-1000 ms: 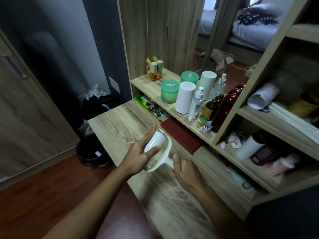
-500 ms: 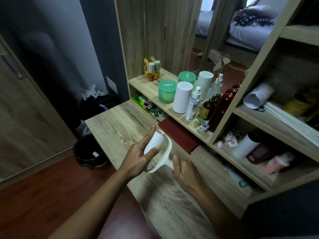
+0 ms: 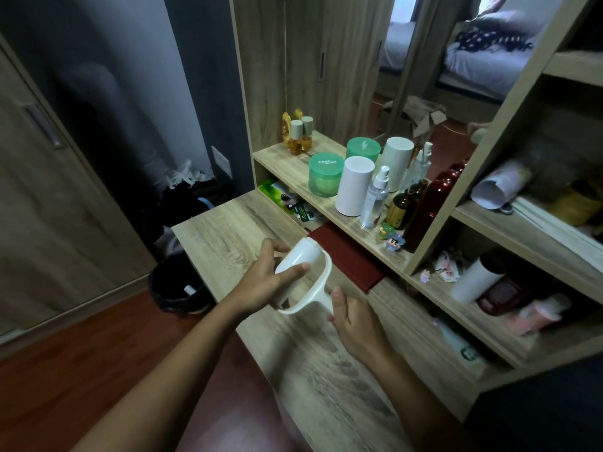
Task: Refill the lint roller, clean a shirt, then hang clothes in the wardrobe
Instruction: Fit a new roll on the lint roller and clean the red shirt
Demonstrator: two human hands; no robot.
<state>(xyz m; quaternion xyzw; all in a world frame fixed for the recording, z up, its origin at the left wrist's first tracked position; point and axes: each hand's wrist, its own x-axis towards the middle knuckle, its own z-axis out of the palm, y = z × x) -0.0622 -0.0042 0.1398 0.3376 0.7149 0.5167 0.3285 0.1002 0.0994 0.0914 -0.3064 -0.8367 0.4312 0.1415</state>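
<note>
1. Desk (image 3: pixel 222 230): wood-grain, right under both hands.
2. Lint roller (image 3: pixel 298 257): white, held just above the desk.
3. Left hand (image 3: pixel 266 283): thumb and fingers wrapped round the roll.
4. Right hand (image 3: pixel 355 319): curled round the roller's handle.

Handle end of lint roller (image 3: pixel 300 254) hidden inside right hand (image 3: pixel 357 324); shelf items (image 3: pixel 536 316) at right blurred.

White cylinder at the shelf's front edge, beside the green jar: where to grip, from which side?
Wrap the white cylinder round its mid-body, coming from the front, table side. It stands upright with straight walls; the green jar crowds its left, the spray bottle its right, and a second cylinder stands behind, so only front and top look free.
</note>
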